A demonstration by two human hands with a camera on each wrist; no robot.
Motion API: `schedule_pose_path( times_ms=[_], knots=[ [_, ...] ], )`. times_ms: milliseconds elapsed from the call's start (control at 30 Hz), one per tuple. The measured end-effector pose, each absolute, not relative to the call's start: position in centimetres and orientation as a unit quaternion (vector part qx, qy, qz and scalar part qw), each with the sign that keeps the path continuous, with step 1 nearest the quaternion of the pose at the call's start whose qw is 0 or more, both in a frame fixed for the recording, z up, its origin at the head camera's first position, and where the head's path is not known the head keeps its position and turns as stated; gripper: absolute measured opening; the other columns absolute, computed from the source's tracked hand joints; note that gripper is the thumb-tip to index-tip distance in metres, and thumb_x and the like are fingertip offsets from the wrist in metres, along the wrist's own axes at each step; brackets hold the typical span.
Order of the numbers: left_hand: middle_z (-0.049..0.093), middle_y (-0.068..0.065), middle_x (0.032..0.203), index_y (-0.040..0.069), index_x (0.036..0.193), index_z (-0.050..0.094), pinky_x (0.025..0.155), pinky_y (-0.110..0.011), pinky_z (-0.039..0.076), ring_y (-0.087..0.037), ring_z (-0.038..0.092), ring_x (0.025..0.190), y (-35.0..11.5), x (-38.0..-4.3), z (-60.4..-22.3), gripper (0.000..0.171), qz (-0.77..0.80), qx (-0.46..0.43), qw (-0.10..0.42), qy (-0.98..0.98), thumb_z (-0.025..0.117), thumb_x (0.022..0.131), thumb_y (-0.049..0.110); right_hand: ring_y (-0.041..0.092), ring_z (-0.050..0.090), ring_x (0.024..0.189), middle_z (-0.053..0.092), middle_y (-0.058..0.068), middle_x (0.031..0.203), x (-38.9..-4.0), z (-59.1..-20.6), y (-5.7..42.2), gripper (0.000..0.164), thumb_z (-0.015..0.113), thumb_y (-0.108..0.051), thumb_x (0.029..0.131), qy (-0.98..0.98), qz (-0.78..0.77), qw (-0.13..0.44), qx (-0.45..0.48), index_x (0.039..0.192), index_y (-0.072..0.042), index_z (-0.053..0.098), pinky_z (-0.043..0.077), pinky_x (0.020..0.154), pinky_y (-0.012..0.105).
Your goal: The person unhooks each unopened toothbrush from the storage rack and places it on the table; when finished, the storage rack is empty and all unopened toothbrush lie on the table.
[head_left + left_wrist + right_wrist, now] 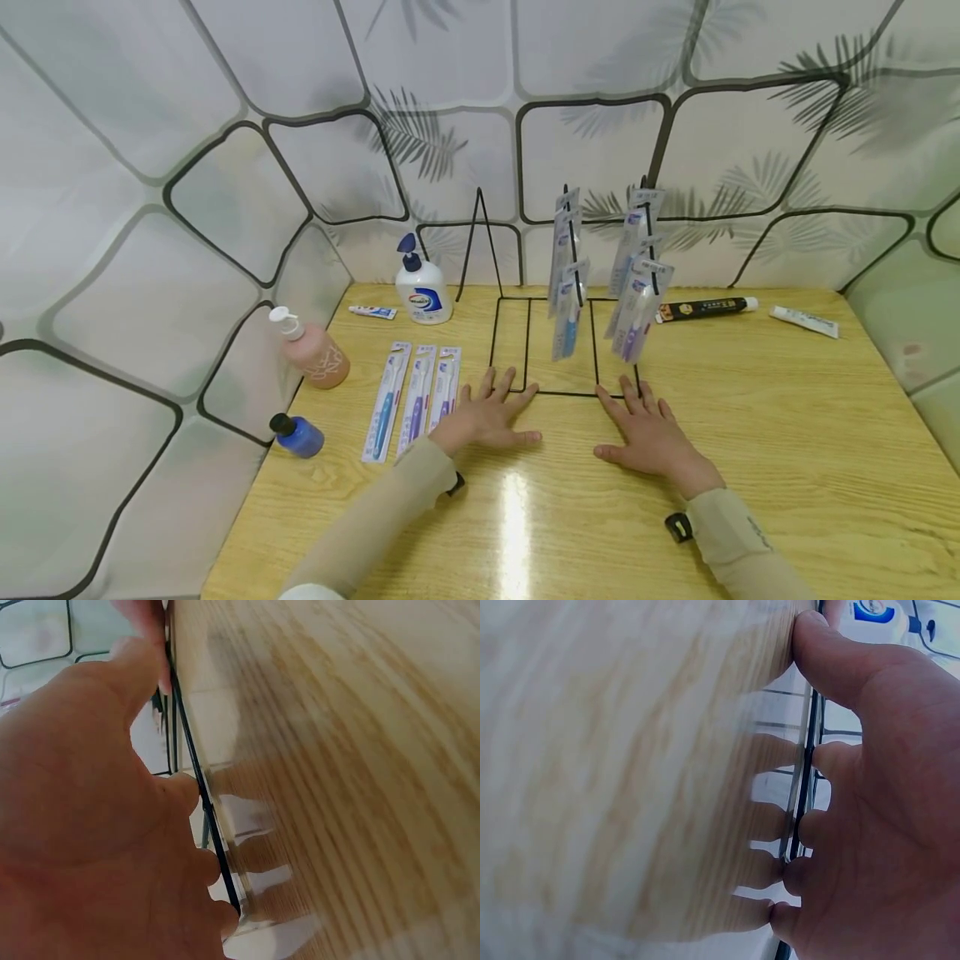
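A black wire display rack (pixel 570 394) stands on the wooden table, its rear left hook bare. Packaged toothbrushes hang from its other two hooks, one bunch (pixel 567 325) in the middle and another bunch (pixel 636 317) at right. My left hand (pixel 491 419) lies with spread fingers at the rack's front left corner. At the front right corner my right hand (pixel 651 435) is spread likewise, fingertips by the base wire. In the left wrist view, fingertips of the left hand (pixel 97 802) meet the wire. The right hand (pixel 900 787) appears beside the wire in the right wrist view.
Three packaged toothbrushes (pixel 417 400) lie left of the rack. Behind them are a white pump bottle (pixel 424 293) and a small toothpaste tube (pixel 372 312). A pink pump bottle (pixel 322 358) and blue bottle (pixel 303 437) stand far left. A black tube (pixel 705 309) and white tube (pixel 805 322) lie right.
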State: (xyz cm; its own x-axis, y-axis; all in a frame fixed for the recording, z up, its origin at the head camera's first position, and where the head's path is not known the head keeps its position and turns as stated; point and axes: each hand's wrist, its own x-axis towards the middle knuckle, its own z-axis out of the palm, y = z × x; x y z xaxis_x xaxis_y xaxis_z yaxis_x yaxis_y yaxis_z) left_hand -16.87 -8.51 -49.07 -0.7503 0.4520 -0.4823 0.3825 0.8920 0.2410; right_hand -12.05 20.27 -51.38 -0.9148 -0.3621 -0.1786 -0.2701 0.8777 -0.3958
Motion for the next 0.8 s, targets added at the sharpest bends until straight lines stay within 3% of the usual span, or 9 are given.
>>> schedule_pose_path(
  times_ms=[233, 333, 500, 567, 700, 800],
  knots=[
    [-0.023, 0.0, 0.17, 0.046, 0.16, -0.007, 0.122, -0.069, -0.001, -0.036, -0.019, 0.157, -8.5, -16.9, -49.5, 0.096, 0.044, 0.223, 0.291, 0.929, 0.047, 0.089, 0.081, 0.061, 0.01, 0.15, 0.013, 0.032, 0.166, -12.1, -51.4, 20.1, 0.094, 0.07, -0.054, 0.09, 0.965, -0.172, 0.119, -0.16, 0.163, -0.015, 0.026, 0.016, 0.113, 0.079],
    [-0.022, -0.001, 0.17, 0.045, 0.161, -0.007, 0.123, -0.069, 0.001, -0.036, -0.018, 0.157, -8.4, -16.8, -49.6, 0.1, 0.033, 0.226, 0.286, 0.931, 0.051, 0.087, 0.08, 0.06, 0.018, 0.148, 0.02, 0.032, 0.164, -12.3, -51.1, 20.0, 0.09, 0.072, -0.049, 0.091, 0.968, -0.171, 0.091, -0.16, 0.162, -0.015, 0.029, 0.019, 0.111, 0.08],
    [-0.021, -0.002, 0.171, 0.045, 0.161, -0.007, 0.122, -0.07, 0.005, -0.037, -0.017, 0.158, -8.2, -16.7, -49.6, 0.105, 0.018, 0.228, 0.275, 0.934, 0.056, 0.085, 0.08, 0.049, 0.053, 0.131, 0.05, 0.025, 0.151, -12.8, -49.3, 19.0, 0.07, 0.073, -0.03, 0.094, 0.957, -0.235, -0.034, -0.166, 0.154, -0.011, 0.043, 0.042, 0.103, 0.07],
    [-0.021, -0.002, 0.17, 0.045, 0.161, -0.006, 0.122, -0.07, 0.005, -0.037, -0.017, 0.157, -8.1, -16.6, -49.5, 0.105, 0.017, 0.225, 0.275, 0.935, 0.057, 0.084, 0.08, 0.044, 0.06, 0.123, 0.057, 0.021, 0.143, -13.2, -48.0, 18.3, 0.06, 0.072, -0.02, 0.094, 0.937, -0.287, -0.095, -0.174, 0.149, -0.009, 0.049, 0.05, 0.097, 0.064],
    [-0.022, -0.001, 0.17, 0.046, 0.161, -0.007, 0.122, -0.07, 0.004, -0.037, -0.018, 0.157, -8.1, -16.7, -49.4, 0.105, 0.019, 0.218, 0.281, 0.934, 0.057, 0.084, 0.08, 0.041, 0.057, 0.123, 0.055, 0.021, 0.139, -14.1, -45.5, 16.8, 0.044, 0.071, -0.004, 0.091, 0.881, -0.383, -0.191, -0.203, 0.135, -0.005, 0.062, 0.051, 0.093, 0.06],
    [-0.022, 0.0, 0.17, 0.047, 0.16, -0.008, 0.123, -0.07, 0.004, -0.036, -0.018, 0.158, -8.2, -16.9, -49.8, 0.106, 0.02, 0.215, 0.283, 0.934, 0.056, 0.083, 0.082, 0.042, 0.051, 0.133, 0.049, 0.023, 0.149, -14.9, -44.1, 15.9, 0.039, 0.069, 0.001, 0.09, 0.85, -0.427, -0.215, -0.221, 0.128, -0.004, 0.066, 0.046, 0.102, 0.062]
  ],
)
